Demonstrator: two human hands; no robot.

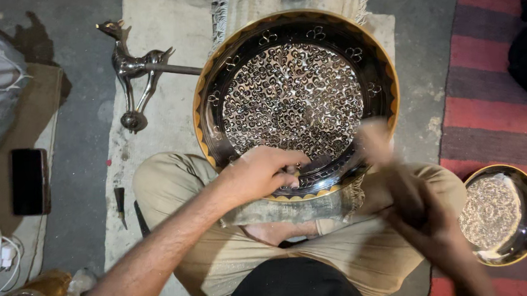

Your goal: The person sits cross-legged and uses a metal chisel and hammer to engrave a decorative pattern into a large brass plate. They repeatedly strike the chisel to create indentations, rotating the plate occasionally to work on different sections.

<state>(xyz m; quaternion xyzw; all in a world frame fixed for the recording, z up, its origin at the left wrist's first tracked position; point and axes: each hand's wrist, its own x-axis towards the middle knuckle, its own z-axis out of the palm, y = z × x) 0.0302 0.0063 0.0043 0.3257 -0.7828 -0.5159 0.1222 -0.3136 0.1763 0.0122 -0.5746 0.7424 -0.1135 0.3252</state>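
1. The large engraved metal tray (pixel 295 98) rests on the person's lap and a cloth on the floor; its centre is densely patterned, while the dark border band looks only partly worked.
2. The left hand (pixel 259 173) presses a small tool (pixel 314 165) to the near rim, fingers pinched around it.
3. The right hand (pixel 423 217) is motion-blurred, closed on a wooden mallet (pixel 376 143); its grip can't be read closely.
4. A smaller dish (pixel 502 213) sits to the right.

Grey concrete floor (pixel 83 145) w/ red striped rug (pixel 484 106)
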